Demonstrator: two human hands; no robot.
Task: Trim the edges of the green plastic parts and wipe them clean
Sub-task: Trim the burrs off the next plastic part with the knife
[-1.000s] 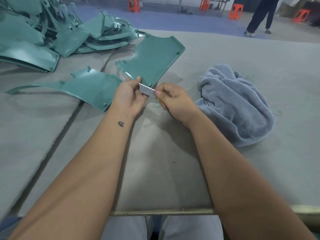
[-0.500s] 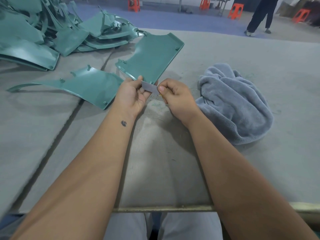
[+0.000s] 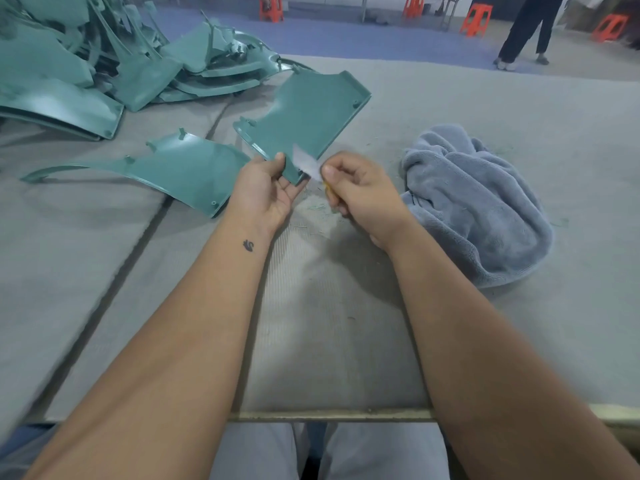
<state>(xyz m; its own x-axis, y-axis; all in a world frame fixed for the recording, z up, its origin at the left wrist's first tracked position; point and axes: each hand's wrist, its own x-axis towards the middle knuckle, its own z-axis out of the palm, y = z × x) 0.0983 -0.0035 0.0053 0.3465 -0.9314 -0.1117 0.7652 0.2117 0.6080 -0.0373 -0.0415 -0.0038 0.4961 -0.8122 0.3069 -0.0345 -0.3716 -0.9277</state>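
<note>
My left hand [image 3: 266, 192] grips the near corner of a green plastic part [image 3: 304, 116] at the centre of the frame, thumb on top and fingers beneath. The part tilts up and away toward the upper centre, its far edge raised off the counter [image 3: 450, 109]. My right hand [image 3: 360, 192] is curled around a blade [image 3: 306, 162], pinching it between thumb and fingers; a yellow piece shows beneath the thumb. The blade is motion-blurred and lies against the part's near right edge. Green shavings [image 3: 317, 206] lie on the counter just below both hands.

A second green part [image 3: 180, 168] lies flat on the counter left of the held part, just beside my left hand. A pile of green parts [image 3: 86, 57] occupies the upper left of the frame. A crumpled grey towel [image 3: 478, 202] lies on the counter at the right, near my right hand. Orange stools [image 3: 472, 19] and a standing person [image 3: 530, 29] appear along the top edge.
</note>
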